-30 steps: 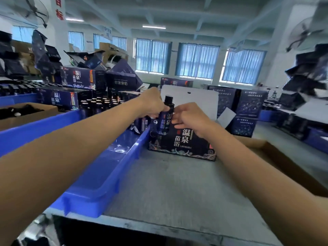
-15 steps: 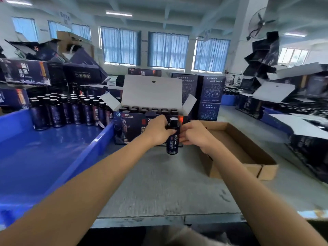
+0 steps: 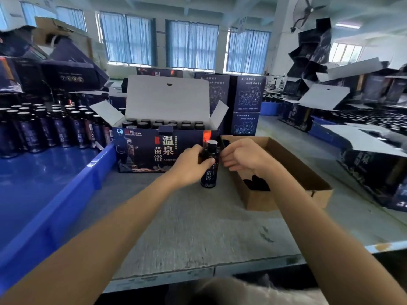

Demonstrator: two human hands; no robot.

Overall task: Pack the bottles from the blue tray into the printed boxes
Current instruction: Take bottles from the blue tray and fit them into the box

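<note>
Now: your left hand (image 3: 191, 165) grips the bottle (image 3: 208, 176) round its upper body, thumb across the front. Your right hand (image 3: 244, 156) sits on the opposite side at the bottle's shoulder, fingers curled, tips at the glass. Whether they pinch it or only touch: cannot tell.

Bottle: upright, dark, pale-topped cap, printed label. Its base is down at the grey table (image 3: 187, 227); resting on it or just clear, cannot tell. It stands before the right front corner of the printed box (image 3: 141, 150), between that box and the brown cardboard box (image 3: 259, 201) on your right.

Printed box: open, white lid flap (image 3: 167, 97) standing up at the back, side flaps splayed. Packed bottles (image 3: 163, 124) show inside as rows of dark caps.

Blue tray (image 3: 66, 194): on your left, its rim just beside the printed box's left end. Loose bottles (image 3: 44, 130) stand upright, crowded at its far end.

Brown cardboard box: open-topped, a dark item (image 3: 256, 184) in its near end, too unclear to identify.

Further printed cartons (image 3: 246, 95) are stacked behind.
</note>
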